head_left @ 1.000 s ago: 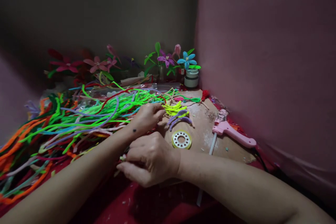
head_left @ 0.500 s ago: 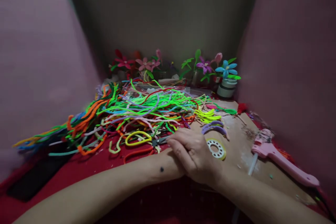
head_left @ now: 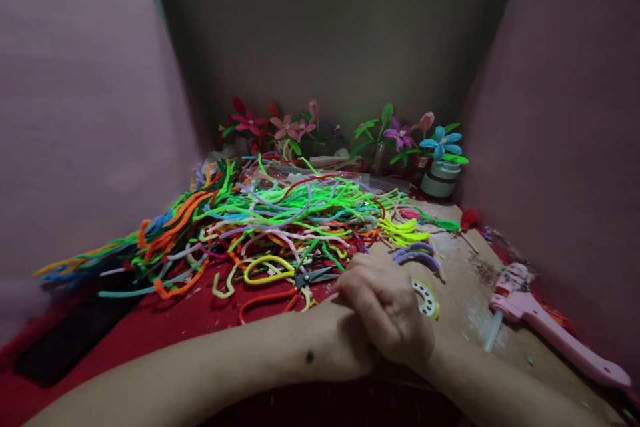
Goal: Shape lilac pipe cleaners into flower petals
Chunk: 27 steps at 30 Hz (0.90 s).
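My right hand lies over my left hand, its fingers curled round the near part of it. Underneath, the fingers of my left hand are hidden. Just beyond the two hands rest scissors with one yellow and one red handle loop, blades spread. A roll of tape on a white core with holes lies behind my right hand, which partly covers it. Short purple pipe cleaner pieces and bent yellow ones lie farther back on the brown board.
A heap of colourful pipe cleaners spreads over the red cloth. On the right is a pink glue gun; at the left, a dark flat object. Pipe cleaner flowers and a small jar line the back.
My joined hands have shifted slightly, the right still over the left. The whole view has moved a little, and more of the scissors' blades shows while the tape roll is more covered.
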{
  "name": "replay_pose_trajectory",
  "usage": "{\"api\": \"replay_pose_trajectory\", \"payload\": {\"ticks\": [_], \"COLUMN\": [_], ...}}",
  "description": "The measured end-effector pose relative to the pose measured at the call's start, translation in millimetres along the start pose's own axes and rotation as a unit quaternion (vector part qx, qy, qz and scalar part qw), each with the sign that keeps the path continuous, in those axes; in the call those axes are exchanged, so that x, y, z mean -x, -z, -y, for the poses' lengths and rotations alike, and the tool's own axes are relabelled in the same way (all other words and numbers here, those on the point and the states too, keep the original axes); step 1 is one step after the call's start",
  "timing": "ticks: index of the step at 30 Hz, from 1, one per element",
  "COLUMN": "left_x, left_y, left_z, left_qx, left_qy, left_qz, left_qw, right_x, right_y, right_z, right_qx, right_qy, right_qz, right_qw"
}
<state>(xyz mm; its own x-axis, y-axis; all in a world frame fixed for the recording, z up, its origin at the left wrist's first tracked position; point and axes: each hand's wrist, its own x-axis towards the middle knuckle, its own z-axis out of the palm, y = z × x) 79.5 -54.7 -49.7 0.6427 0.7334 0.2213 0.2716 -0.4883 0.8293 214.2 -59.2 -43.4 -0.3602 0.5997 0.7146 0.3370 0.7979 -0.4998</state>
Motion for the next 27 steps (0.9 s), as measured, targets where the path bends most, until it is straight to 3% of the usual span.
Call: {"api": "replay_pose_trajectory", "payload": {"ticks": [2, 3, 5, 7, 9, 12, 15, 19, 22, 24, 27], "left_x": [-10.5, -16.6, -29.0, -39.8, -47.4, -52.2, -51.2, -42.8, -33.3, -26.8, -19.7], "left_y": [22.5, 37.2, 70.1, 99.2, 116.0, 118.5, 116.1, 123.5, 119.4, 108.1, 86.0], "left_z": [-9.3, -10.6, -4.5, 11.7, 32.5, 56.9, 62.4, 46.1, 24.6, 11.3, 1.8], "left_qx": [-0.061, -0.110, -0.241, -0.371, -0.452, -0.466, -0.456, -0.428, -0.333, -0.298, -0.346], "left_qy": [-0.025, -0.035, -0.024, 0.031, 0.074, 0.080, 0.071, 0.038, 0.015, -0.037, -0.138], "left_qz": [0.067, 0.073, -0.004, -0.158, -0.153, -0.152, -0.156, -0.194, -0.232, -0.234, -0.154], "left_qw": [0.996, 0.991, 0.970, 0.915, 0.876, 0.868, 0.873, 0.882, 0.914, 0.925, 0.915], "right_x": [-0.3, -0.7, -1.3, -1.3, -0.4, 2.0, 3.7, 4.6, 3.1, -0.2, -7.8], "right_y": [-0.6, -1.9, -5.4, -8.4, -10.3, -11.9, -13.5, -14.7, -13.6, -12.1, -10.0], "right_z": [-9.3, -13.8, -20.0, -20.8, -18.1, -15.1, -17.0, -18.4, -16.1, -15.8, -20.8], "right_qx": [-0.026, -0.028, -0.051, -0.046, -0.021, 0.004, 0.017, 0.006, -0.048, -0.130, -0.306], "right_qy": [-0.106, -0.139, -0.193, -0.194, -0.160, -0.105, -0.088, -0.108, -0.161, -0.233, -0.344], "right_qz": [-0.054, -0.074, -0.081, -0.065, -0.039, -0.012, -0.007, 0.000, 0.001, -0.011, -0.057], "right_qw": [0.993, 0.987, 0.977, 0.978, 0.986, 0.994, 0.996, 0.994, 0.986, 0.964, 0.886]}}
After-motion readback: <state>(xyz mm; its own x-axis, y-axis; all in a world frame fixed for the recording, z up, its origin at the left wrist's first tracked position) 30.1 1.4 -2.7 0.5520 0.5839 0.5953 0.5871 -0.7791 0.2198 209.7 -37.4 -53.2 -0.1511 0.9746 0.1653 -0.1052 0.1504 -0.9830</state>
